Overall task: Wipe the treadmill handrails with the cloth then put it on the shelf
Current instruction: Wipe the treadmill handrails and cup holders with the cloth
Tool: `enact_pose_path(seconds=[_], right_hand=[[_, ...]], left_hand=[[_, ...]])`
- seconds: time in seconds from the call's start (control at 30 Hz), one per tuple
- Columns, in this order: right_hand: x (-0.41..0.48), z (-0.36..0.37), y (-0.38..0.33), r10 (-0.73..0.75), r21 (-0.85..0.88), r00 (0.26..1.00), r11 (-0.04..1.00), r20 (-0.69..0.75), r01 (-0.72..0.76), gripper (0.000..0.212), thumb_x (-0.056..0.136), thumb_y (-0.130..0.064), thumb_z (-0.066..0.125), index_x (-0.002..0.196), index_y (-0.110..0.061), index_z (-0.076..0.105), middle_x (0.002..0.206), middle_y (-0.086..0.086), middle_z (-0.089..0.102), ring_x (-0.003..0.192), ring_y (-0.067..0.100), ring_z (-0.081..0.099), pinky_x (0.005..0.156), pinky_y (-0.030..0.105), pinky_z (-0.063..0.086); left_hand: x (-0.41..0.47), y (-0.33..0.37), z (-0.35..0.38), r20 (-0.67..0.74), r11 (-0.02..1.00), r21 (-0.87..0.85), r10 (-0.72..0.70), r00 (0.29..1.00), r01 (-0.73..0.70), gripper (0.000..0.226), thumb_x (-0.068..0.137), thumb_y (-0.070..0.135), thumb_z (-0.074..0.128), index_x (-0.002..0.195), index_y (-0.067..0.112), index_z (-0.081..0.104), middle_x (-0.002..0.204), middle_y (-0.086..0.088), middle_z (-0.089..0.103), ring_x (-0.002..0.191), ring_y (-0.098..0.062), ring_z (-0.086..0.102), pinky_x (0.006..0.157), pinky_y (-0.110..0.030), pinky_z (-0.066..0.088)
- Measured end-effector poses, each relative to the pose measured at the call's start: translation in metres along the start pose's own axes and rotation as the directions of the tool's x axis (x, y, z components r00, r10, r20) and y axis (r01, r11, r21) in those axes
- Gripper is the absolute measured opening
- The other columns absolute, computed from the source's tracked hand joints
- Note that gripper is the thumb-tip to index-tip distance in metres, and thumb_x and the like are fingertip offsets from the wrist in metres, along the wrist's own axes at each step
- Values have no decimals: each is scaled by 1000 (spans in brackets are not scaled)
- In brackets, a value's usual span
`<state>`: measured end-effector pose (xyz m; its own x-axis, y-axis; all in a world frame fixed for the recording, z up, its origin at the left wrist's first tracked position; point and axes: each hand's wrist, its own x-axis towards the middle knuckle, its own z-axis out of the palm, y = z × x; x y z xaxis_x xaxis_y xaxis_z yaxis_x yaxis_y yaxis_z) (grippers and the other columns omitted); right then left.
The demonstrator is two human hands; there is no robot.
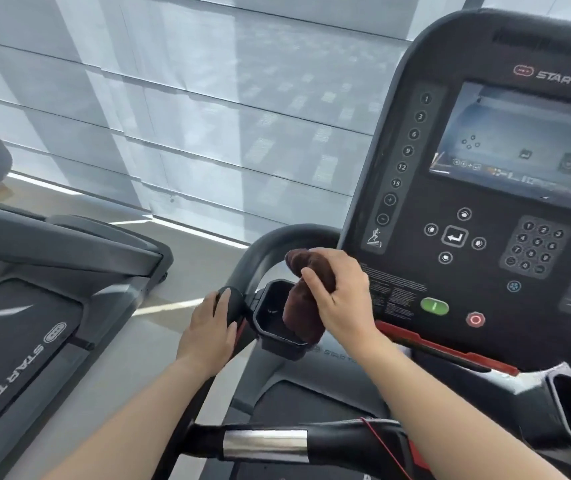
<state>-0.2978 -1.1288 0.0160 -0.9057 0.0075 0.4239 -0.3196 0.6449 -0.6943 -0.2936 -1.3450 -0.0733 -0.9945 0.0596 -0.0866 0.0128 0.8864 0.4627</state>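
While right hand (341, 299) grips | cloth (303, 306) hangs vertically | over cupholder (263, 327)

I see a second treadmill (34, 306) off to the left; pale window blinds (207, 116) hang beyond it.

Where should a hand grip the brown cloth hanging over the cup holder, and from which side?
Grip the bunched upper part of the brown cloth, where the right hand already pinches it, coming from above and the right. The lower end hangs limp into the cup holder, whose walls block access from the sides, and the left hand on the curved handrail blocks the left.
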Motion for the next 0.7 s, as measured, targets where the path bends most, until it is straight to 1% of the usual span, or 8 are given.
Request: enact_pose_path(seconds=[0.1, 0.17, 0.27, 0.4, 0.5, 0.63, 0.67, 0.7], right_hand=[[-18, 24, 27, -82, -140, 976, 984, 203, 112, 32, 88, -53, 46, 111, -33, 55, 111, -12, 63, 107, 14, 54, 88, 40, 38], [-27, 28, 43, -111, -146, 942, 976, 317, 164, 31, 87, -53, 46, 111, -34, 53, 109, -14, 63, 105, 12, 55, 86, 43, 42], [-32, 25, 52, -145, -122, 897, 969, 419, 213, 35, 86, -58, 47, 112, -35, 54, 110, -18, 61, 106, 7, 54, 88, 43, 41], [-38, 33, 45, -210, -145, 856, 940, 472, 310, 54, 71, -71, 58, 111, -35, 59, 110, -15, 62, 105, 8, 56, 92, 38, 36], [-37, 36, 44, -212, -169, 830, 925, 516, 341, 64, 64, -73, 60, 115, -34, 56, 112, -14, 63, 104, 11, 58, 88, 39, 40], [-40, 21, 57, -301, -179, 758, 860, 578, 478, 59, 67, -64, 63, 116, -31, 53, 115, -13, 62, 104, 12, 57, 83, 38, 46], [-41, 14, 62, -318, -181, 755, 849, 574, 496, 57, 69, -62, 63, 116, -31, 53, 117, -14, 61, 106, 11, 56, 83, 36, 46], [-41, 9, 69, -317, -181, 775, 859, 547, 479, 56, 71, -61, 64, 117, -31, 54, 118, -14, 60, 109, 10, 54, 84, 36, 46]], left_hand=[[1, -2, 8, -47, 997, 79, 12, 999, -8, 58, 94, 30, 40, 145, 17, 16, 150, -6, 21, 130, -28, 32, 97, -42, 45], [3, -3, 9, -48, 996, 90, 12, 999, -7, 57, 94, 32, 39, 144, 19, 16, 150, -4, 21, 129, -27, 33, 93, -42, 47], [5, -5, 11, -50, 993, 115, -3, 999, 9, 58, 93, 33, 39, 144, 19, 15, 149, -4, 22, 127, -26, 36, 91, -44, 49], [4, -4, 11, -53, 990, 141, -7, 999, 14, 59, 92, 33, 41, 144, 19, 16, 149, -4, 23, 122, -28, 41, 87, -44, 51], [4, -4, 10, -50, 987, 159, -2, 999, 10, 59, 92, 33, 41, 144, 19, 17, 149, -4, 23, 119, -28, 43, 83, -42, 53], [2, -2, 10, -54, 987, 163, 1, 999, 8, 59, 93, 33, 40, 145, 18, 16, 150, -5, 22, 122, -27, 40, 86, -40, 51], [2, -2, 10, -54, 987, 158, 2, 999, 7, 59, 93, 33, 40, 145, 18, 16, 150, -5, 22, 123, -27, 40, 87, -40, 51], [2, -2, 10, -51, 988, 152, 3, 999, 4, 59, 93, 33, 40, 145, 19, 16, 150, -5, 22, 123, -27, 40, 87, -40, 51]])
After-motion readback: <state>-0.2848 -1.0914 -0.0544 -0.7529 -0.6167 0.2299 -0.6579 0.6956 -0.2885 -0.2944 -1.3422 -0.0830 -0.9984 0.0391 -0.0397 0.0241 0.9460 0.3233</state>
